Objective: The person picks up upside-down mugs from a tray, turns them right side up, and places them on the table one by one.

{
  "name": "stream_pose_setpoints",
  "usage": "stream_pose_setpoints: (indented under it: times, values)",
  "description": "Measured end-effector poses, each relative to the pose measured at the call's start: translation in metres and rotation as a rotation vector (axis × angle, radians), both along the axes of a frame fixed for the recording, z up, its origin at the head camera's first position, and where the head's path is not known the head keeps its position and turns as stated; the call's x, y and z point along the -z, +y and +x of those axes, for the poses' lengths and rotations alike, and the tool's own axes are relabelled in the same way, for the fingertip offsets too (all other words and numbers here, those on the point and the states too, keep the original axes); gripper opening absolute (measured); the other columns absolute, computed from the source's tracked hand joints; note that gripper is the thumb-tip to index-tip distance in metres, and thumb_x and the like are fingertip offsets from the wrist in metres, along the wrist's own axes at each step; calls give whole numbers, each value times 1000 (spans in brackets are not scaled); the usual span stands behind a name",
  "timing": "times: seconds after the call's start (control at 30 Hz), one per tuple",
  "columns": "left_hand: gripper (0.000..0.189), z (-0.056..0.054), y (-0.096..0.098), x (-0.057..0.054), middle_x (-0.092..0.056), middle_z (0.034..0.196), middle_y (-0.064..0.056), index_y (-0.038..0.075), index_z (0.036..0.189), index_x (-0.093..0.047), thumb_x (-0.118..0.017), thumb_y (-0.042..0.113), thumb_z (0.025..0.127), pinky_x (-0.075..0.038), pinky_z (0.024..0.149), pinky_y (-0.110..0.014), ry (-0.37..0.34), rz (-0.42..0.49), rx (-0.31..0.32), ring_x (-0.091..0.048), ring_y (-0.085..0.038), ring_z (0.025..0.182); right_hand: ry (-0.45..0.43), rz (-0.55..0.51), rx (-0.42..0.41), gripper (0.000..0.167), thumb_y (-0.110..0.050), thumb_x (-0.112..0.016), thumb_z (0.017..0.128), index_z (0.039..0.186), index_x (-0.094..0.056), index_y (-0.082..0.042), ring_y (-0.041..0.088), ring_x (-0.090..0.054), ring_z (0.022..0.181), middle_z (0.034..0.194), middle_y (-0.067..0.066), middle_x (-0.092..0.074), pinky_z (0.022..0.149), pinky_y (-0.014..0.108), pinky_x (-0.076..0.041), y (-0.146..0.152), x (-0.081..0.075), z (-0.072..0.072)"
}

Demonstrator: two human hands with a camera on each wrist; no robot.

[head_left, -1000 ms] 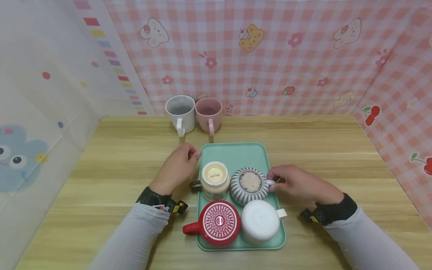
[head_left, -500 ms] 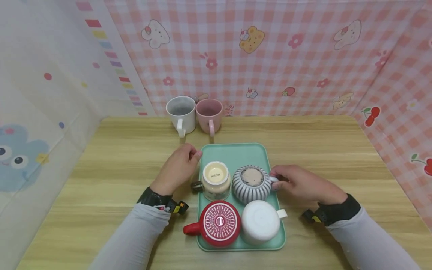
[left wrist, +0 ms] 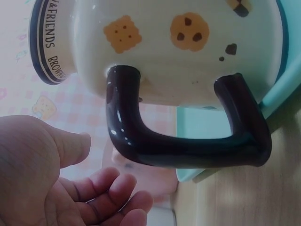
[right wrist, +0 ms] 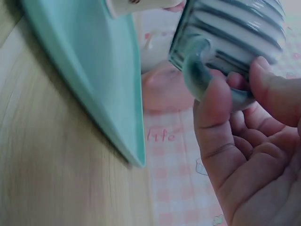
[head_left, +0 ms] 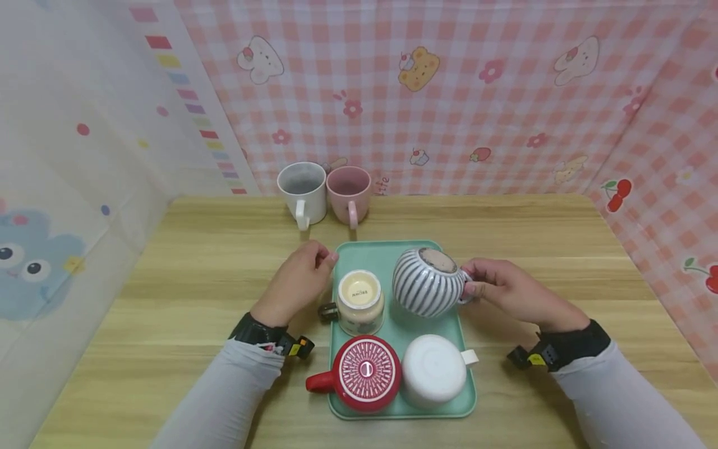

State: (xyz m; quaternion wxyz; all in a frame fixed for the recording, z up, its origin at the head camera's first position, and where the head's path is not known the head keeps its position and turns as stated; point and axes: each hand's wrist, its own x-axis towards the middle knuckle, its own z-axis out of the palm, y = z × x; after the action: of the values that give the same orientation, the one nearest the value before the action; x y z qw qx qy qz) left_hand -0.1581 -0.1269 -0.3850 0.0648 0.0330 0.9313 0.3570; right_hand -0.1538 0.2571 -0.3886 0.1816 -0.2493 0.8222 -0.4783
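My right hand [head_left: 505, 290] pinches the handle of a grey-and-white striped mug [head_left: 424, 288], which hangs tilted over the green tray [head_left: 364, 252] with its base up and facing back. In the right wrist view, thumb and fingers close round the striped mug's handle [right wrist: 195, 70]. My left hand [head_left: 297, 280] lies by the tray's left edge, fingers loosely bent and holding nothing. Near it stands an upside-down cream mug [head_left: 360, 305], its dark brown handle [left wrist: 188, 150] and cookie pictures showing in the left wrist view.
At the tray's front sit an upturned red mug [head_left: 367, 374] and an upturned white mug [head_left: 434, 369]. Behind the tray, a white-grey mug [head_left: 308, 202] and a pink mug [head_left: 348, 193] stand upright side by side. Patterned cloth [head_left: 449, 118] hangs behind the wooden table [head_left: 533, 231].
My right hand has lifted the striped mug off the tray, moving it up and back and tilting it. The left hand stays in place beside the tray.
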Motion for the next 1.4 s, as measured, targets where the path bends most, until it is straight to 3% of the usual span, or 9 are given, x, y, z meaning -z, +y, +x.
stream_pose_setpoints:
  times: [0.2, 0.5, 0.63, 0.77, 0.93, 1.13, 1.4]
  values:
    - [31, 1, 2, 1, -62, 100, -7, 13, 117, -61, -50, 41, 109, -52, 73, -34, -24, 17, 0, -59, -25, 89, -115, -193, -30, 15, -11, -51, 109, 113, -63, -2, 11, -65, 87, 97, 1, -69, 79, 31, -59, -2, -3, -3]
    - [30, 3, 4, 2, -62, 100, -7, 13, 118, -61, -50, 40, 109, -52, 72, -34, -48, 19, -13, -59, -25, 89, -499, -702, -149, 27, -6, -39, 112, 114, -66, -8, 7, -67, 93, 102, -2, -71, 83, 20, -57, -21, -22, -6]
    - [30, 3, 5, 3, -62, 99, -8, 13, 117, -60, -50, 40, 109, -52, 70, -34, -48, 17, -14, -59, -25, 87, -664, -874, -144, 31, -6, -37, 112, 112, -67, -5, 11, -68, 99, 104, 2, -70, 90, 21, -57, -29, -26, -8]
    - [29, 3, 5, 3, -62, 98, -8, 13, 117, -60, -51, 40, 109, -52, 69, -34, -43, 18, -8, -59, -25, 86, -781, -1029, -127, 35, -9, -34, 113, 109, -68, -2, 14, -67, 98, 103, 5, -69, 90, 21, -57, -38, -29, -10]
    - [30, 2, 5, 3, -62, 98, -7, 12, 116, -61, -51, 39, 109, -51, 70, -33, -28, 10, 3, -59, -24, 87, -900, -1218, -181, 41, -12, -25, 114, 113, -64, 0, 20, -63, 100, 107, 11, -68, 89, 22, -56, -50, -33, -13]
    - [30, 1, 6, 2, -63, 99, -7, 12, 115, -61, -50, 40, 109, -52, 72, -34, -15, 1, 5, -59, -24, 88, -992, -1335, -179, 43, -12, -26, 114, 112, -67, 2, 24, -65, 104, 108, 14, -70, 90, 24, -57, -61, -32, -15]
    - [32, 2, 8, -9, -64, 108, -7, 12, 120, -61, -50, 40, 109, -55, 83, -40, 26, -3, 6, -61, -25, 96, -1010, -1337, -115, 42, -11, -28, 114, 109, -68, 1, 24, -66, 101, 105, 13, -70, 87, 24, -58, -65, -25, -18]
